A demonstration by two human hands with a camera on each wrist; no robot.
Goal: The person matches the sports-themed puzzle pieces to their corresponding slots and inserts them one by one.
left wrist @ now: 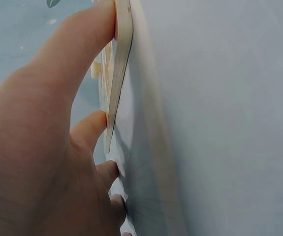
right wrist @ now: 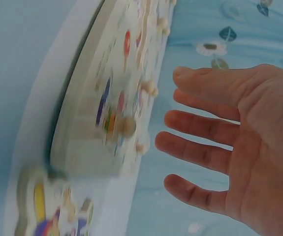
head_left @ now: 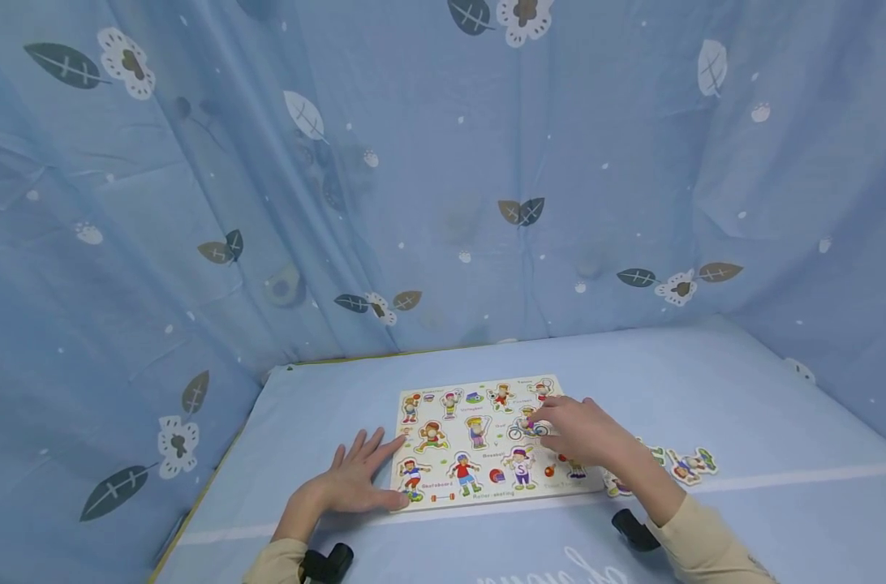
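Note:
A white wooden knob puzzle board [head_left: 453, 434] lies flat, filled with colourful sports-figure pieces. My left hand [head_left: 348, 478] is spread at its left side, thumb on the near left corner. The left wrist view shows thumb and index finger touching the board's edge [left wrist: 119, 69], the other fingers beyond it. Over the board's right part hovers my right hand [head_left: 585, 434], by the cyclist piece [head_left: 528, 423]. In the right wrist view its fingers [right wrist: 195, 123] are extended and apart, holding nothing, and round wooden knobs [right wrist: 127, 127] stick up from the pieces.
Loose puzzle pieces [head_left: 687, 466] lie on the pale blue tablecloth right of the board, partly behind my right forearm. One loose piece [right wrist: 52, 211] shows near the board's corner. A blue patterned curtain [head_left: 443, 203] hangs behind the table.

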